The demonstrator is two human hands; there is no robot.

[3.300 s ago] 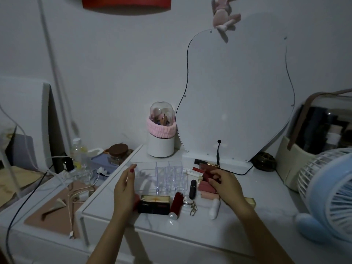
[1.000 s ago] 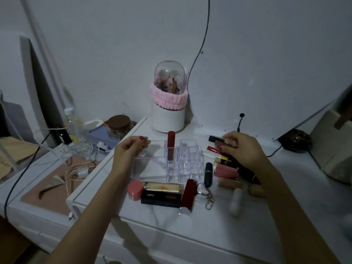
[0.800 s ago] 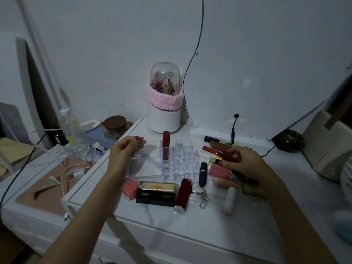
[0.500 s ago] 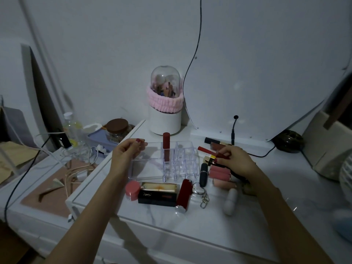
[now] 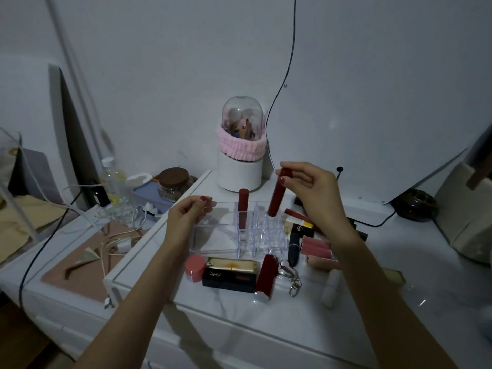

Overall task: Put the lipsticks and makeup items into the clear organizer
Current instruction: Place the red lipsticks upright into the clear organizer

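Nearest the camera, in front of the clear organizer (image 5: 213,235), several items are waiting: a round pink compact (image 5: 195,268), a black and gold lipstick box (image 5: 230,275), a dark red lipstick (image 5: 266,276) lying on its side with a keyring (image 5: 290,278) beside it, and a white tube (image 5: 331,288) further right. Just right of the organizer, a black lipstick (image 5: 293,247) and pink tubes (image 5: 316,249) are lying in a loose cluster.

The left hand (image 5: 186,219) is resting at the organizer's left rear edge, fingers curled narrow; whether it is actually pinching the wall I cannot tell. One red lip tube (image 5: 242,211) is already standing upright in a slot.

The right hand (image 5: 316,193) is pinching the cap end of a second red lip tube (image 5: 277,193), hanging it tilted above the rear slots, its lower end near the rim.

The step in hand looks like slotting this tube. Next, it probably needs straightening over a free cell and lowering. Behind the organizer, a white brush holder (image 5: 239,174) is standing.
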